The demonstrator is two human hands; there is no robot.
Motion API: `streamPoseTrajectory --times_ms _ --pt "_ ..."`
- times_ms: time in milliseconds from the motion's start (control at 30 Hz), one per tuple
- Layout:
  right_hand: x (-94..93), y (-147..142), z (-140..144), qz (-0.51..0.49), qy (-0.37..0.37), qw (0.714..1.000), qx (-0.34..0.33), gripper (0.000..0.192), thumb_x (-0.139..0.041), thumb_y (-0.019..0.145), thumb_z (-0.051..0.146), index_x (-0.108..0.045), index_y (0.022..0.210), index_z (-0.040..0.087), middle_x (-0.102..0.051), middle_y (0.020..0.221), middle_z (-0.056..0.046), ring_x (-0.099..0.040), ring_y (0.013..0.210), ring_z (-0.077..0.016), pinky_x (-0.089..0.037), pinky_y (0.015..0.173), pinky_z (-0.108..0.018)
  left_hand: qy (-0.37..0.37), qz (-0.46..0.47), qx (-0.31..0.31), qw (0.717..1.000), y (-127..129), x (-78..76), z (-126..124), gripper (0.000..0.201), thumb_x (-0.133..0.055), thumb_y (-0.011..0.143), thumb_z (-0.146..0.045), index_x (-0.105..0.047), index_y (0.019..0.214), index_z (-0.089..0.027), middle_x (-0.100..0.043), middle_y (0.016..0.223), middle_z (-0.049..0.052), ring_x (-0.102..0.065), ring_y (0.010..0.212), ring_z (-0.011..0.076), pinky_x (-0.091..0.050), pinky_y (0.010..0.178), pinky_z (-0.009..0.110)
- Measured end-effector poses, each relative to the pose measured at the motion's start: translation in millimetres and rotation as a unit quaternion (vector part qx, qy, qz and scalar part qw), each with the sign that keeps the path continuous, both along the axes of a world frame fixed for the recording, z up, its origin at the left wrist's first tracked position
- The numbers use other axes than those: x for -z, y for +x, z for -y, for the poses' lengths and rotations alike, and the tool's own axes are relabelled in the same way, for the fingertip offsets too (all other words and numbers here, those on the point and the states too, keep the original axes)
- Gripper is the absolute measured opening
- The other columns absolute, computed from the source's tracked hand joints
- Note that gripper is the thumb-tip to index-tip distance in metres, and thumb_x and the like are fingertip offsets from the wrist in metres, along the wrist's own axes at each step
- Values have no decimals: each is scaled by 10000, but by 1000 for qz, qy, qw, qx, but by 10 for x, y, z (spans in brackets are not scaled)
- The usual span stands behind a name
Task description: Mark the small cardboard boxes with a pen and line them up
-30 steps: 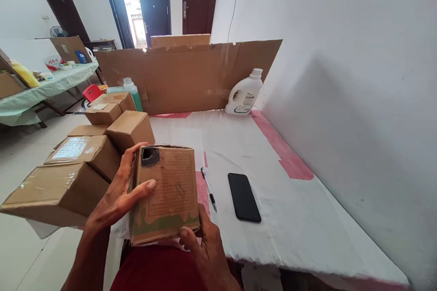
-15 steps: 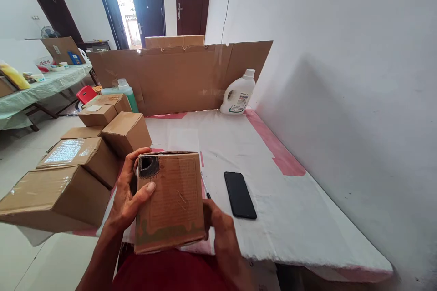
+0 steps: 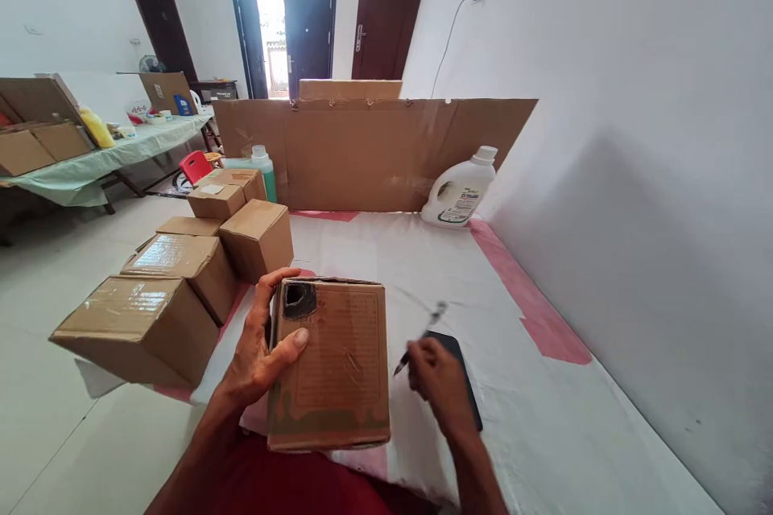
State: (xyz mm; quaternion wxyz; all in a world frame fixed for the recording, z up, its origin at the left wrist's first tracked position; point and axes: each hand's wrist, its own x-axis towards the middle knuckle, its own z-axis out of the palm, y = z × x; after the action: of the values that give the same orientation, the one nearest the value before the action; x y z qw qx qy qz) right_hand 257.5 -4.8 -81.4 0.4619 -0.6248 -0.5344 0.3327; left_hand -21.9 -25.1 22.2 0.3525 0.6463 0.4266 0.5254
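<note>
Box propped at the near bench edge, pen up in the other hand.

Left hand wraps the left side of the cardboard box, thumb pressed flat across its top face and fingers curled round the far corner. That grip tips the printed face up twd the camera, w/ the box's near end at the bench edge by the lap. Right hand pinches a pen, blurred, tip aimed at the box; it hovers over a black phone lying flat on the white cover. The box top shows a framed block of print, too faint to read, plus a blacked-out patch at one corner. More boxes stacked left, clear of the hands. White jug by the cardboard screen has a label, text not legible.
</note>
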Motion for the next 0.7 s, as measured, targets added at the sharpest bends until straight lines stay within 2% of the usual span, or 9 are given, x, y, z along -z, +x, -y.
streamPoseTrajectory --times_ms 67,100,167,267,333,433,567,700 --pt "-296 108 33 -101 47 993 48 322 -555 934 550 -527 823 250 -586 569 27 -550 442 -163 -398 427 -262 1 -6 -2 1000 6 -7 4 607 -648 884 -466 -452 1424 -268 -590 1341 74 -587 1181 287 -469 1031 415" --pt "-472 122 67 -185 90 977 65 295 -627 897 526 -538 862 247 -610 627 27 -589 485 -163 -430 438 -256 2 -8 -2 1000 12 -11 9 606 -647 885 -462 -450 1425 -269 -585 1349 76 -585 1186 288 -465 1038 419" --pt "-818 42 165 -312 156 937 21 256 -755 835 426 -578 864 244 -654 750 17 -655 578 -164 -503 494 -264 2 -12 1 1000 28 -19 26 615 -648 880 -461 -444 1428 -269 -576 1358 82 -584 1186 292 -462 1043 429" --pt "-1169 -308 333 -337 205 915 -84 139 -727 911 356 -655 873 243 -690 852 -3 -703 662 -172 -580 596 -309 6 -30 7 1000 54 -29 65 638 -650 873 -461 -431 1438 -263 -551 1393 97 -565 1222 309 -444 1064 451" --pt "-1247 -588 421 -318 212 916 -121 102 -681 961 335 -678 915 245 -719 937 -19 -720 716 -177 -608 693 -350 18 -47 4 999 67 -32 87 648 -654 866 -456 -430 1441 -259 -522 1423 106 -527 1280 330 -418 1097 473" --pt "-1222 -888 483 -303 203 920 -145 69 -658 986 299 -674 946 244 -728 959 -15 -722 722 -168 -615 736 -351 42 -67 -6 997 81 -28 101 644 -665 860 -452 -438 1431 -261 -482 1441 113 -476 1338 350 -386 1135 500" --pt "-1172 -1000 458 -293 221 914 -171 27 -664 985 257 -686 971 249 -728 956 -8 -715 703 -139 -621 706 -298 51 -69 -8 996 92 8 101 642 -687 859 -411 -433 1434 -282 -455 1461 108 -422 1401 356 -335 1190 521" --pt "-1197 -1026 450 -264 211 927 -162 37 -665 986 245 -692 961 250 -726 957 -16 -698 682 -122 -618 686 -269 42 -71 -17 996 82 68 118 680 -712 840 -356 -413 1450 -318 -433 1494 90 -380 1445 355 -302 1222 523"
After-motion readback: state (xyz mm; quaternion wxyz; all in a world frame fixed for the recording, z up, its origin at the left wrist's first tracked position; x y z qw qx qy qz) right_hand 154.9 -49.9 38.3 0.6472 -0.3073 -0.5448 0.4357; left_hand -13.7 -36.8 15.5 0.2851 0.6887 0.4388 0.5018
